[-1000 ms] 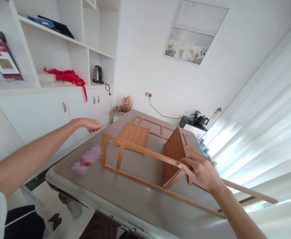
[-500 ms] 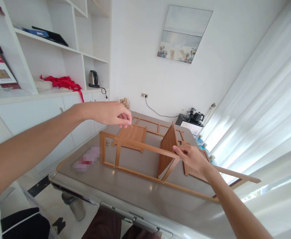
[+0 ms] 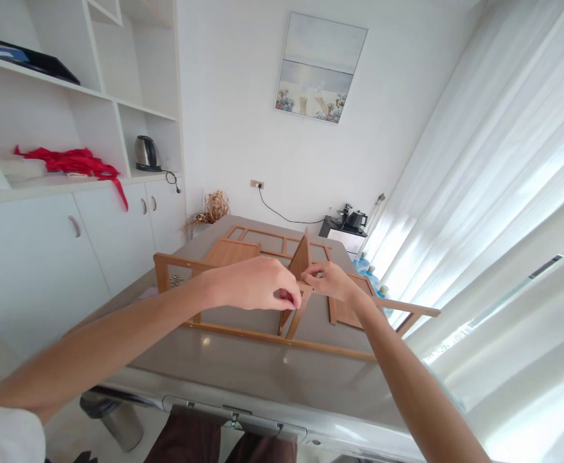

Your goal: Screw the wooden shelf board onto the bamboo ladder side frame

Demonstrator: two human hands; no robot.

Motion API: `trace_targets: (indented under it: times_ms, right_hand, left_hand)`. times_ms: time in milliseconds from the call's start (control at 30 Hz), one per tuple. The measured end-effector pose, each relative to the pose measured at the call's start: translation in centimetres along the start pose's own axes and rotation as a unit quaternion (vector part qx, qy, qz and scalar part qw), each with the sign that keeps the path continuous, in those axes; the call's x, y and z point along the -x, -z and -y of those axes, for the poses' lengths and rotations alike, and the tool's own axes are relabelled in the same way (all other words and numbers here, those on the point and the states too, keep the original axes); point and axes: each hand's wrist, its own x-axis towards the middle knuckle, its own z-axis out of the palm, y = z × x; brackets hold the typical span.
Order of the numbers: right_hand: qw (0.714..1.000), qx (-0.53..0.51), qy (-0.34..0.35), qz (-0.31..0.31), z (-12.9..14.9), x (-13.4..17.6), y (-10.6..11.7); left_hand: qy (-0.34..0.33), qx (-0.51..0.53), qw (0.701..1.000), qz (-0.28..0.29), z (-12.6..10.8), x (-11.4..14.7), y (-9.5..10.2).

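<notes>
A wooden frame [image 3: 243, 333] with two long rails stands on edge on the table, and a slatless wooden panel [image 3: 301, 256] rises upright against it. My right hand [image 3: 327, 281] is closed on the frame's upper rail where the panel meets it. Close beside it, my left hand [image 3: 274, 286] is pinched just over the same rail. Its fingertips hide what they hold; a thin brass-coloured screw showed there a moment earlier. Small metal screws [image 3: 176, 281] lie in a pile on the table, left of the frame.
Behind the frame, another wooden panel [image 3: 231, 251] and an open wooden frame [image 3: 269, 242] lie flat on the table [image 3: 204, 366]. A further panel [image 3: 352, 312] lies at the right. White shelves [image 3: 31, 225] stand left, curtains [image 3: 455, 212] hang right, and a bin [image 3: 120, 424] is below.
My left hand has moved right and down to the upper rail, close to my right hand. My right hand keeps its place at the joint. The view has swung right.
</notes>
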Motion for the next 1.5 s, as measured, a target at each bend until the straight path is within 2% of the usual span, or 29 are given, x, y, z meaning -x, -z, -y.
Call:
trace_targets:
  times_ms: [167, 367, 467, 600, 767, 1267, 1367, 1500]
  right_hand:
    - [1.0, 0.017, 0.01, -0.017, -0.1, 0.0, -0.3]
    - [0.999, 0.023, 0.029, -0.034, -0.5, -0.1, -0.8]
    - [0.999, 0.024, 0.035, -0.03, -0.5, 0.1, -0.8]
    - [0.999, 0.025, 0.039, -0.022, -0.1, 0.5, -0.5]
    - [0.999, 0.027, 0.034, -0.025, 0.2, 0.6, -0.3]
    - [0.999, 0.034, 0.026, -0.019, 0.3, 0.6, -0.4]
    - [0.999, 0.034, 0.029, -0.011, 0.4, 0.6, -0.2]
    - [0.999, 0.031, 0.035, -0.009, 0.4, 0.8, -0.2]
  left_hand:
    - [-0.006, -0.006, 1.0, -0.017, 1.3, -1.8, -3.1]
    - [0.01, -0.058, 0.991, -0.117, 1.4, -2.7, -7.7]
    - [0.042, -0.049, 0.985, -0.162, 1.7, -3.3, -9.1]
    - [0.078, -0.011, 0.983, -0.167, 1.9, -3.8, -9.2]
    - [0.082, 0.011, 0.983, -0.163, 1.5, -4.0, -9.0]
    - [0.12, -0.003, 0.975, -0.185, 1.3, -3.8, -9.1]
    - [0.139, -0.039, 0.971, -0.188, 1.2, -4.1, -9.2]
    - [0.133, -0.158, 0.957, -0.205, 0.6, -4.4, -9.4]
